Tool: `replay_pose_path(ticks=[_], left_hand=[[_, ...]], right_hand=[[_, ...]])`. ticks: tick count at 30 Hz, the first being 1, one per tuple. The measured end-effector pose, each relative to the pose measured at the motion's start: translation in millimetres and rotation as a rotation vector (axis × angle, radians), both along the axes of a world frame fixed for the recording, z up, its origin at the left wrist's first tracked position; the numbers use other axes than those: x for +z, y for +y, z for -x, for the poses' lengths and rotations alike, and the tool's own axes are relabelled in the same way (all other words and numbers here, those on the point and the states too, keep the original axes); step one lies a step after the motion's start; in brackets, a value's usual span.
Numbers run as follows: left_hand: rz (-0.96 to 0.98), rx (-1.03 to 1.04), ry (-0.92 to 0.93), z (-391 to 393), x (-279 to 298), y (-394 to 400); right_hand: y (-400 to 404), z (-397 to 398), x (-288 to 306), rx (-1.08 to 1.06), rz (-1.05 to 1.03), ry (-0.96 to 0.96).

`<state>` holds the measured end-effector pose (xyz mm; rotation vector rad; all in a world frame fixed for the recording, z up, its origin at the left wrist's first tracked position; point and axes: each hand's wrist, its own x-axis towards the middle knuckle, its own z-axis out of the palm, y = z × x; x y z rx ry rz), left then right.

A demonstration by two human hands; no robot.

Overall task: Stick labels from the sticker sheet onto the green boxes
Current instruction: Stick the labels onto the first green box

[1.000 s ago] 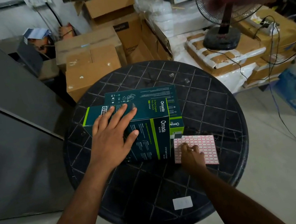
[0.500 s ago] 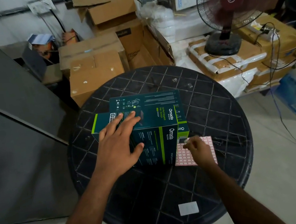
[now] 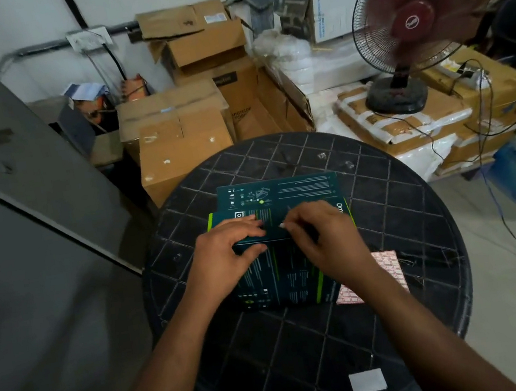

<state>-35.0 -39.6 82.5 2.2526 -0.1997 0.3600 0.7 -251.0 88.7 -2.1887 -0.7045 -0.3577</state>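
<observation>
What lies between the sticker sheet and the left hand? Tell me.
In the head view, the near green box and the right hand lie between the sticker sheet and the left hand.

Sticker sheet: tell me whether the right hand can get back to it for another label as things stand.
Probably yes. The sticker sheet lies flat on the table just under the right hand, beside the green boxes; only the wrist covers it.

Two boxes (image 3: 282, 278) are sitting stacked on the table (image 3: 403, 324), one (image 3: 277, 189) lying behind. The sticker sheet (image 3: 389, 267) is lying right of them. Cartons (image 3: 182, 146) are standing behind the table, a fan (image 3: 405, 26) behind right.
</observation>
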Motion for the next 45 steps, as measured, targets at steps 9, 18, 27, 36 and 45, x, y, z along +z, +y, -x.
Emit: replay_pose_path(ticks=[9,18,27,36,45], left_hand=[[-0.046,0.007,-0.071,-12.1,-10.1,0.9],[-0.106,-0.036,-0.108,-24.1,-10.2,7.1],[-0.061,-0.033,-0.111,-27.2,-10.1,5.7],[-0.127,0.004,-0.134,-18.3,-13.3,2.7],[-0.168,0.026,-0.151,-18.6,-12.6,-0.6]], right_hand=[[16.0,4.6,-23.8,-0.134,0.111,-0.164],[14.5,21.8,-46.0,-0.025,0.235,-0.294],[-27.2,15.0,-24.6,-0.268,0.108,-0.146],[17.6,-3.9,-17.5,-0.202,0.231,-0.275],[14.5,-6.6,-16.4,-0.175,0.327,-0.321]])
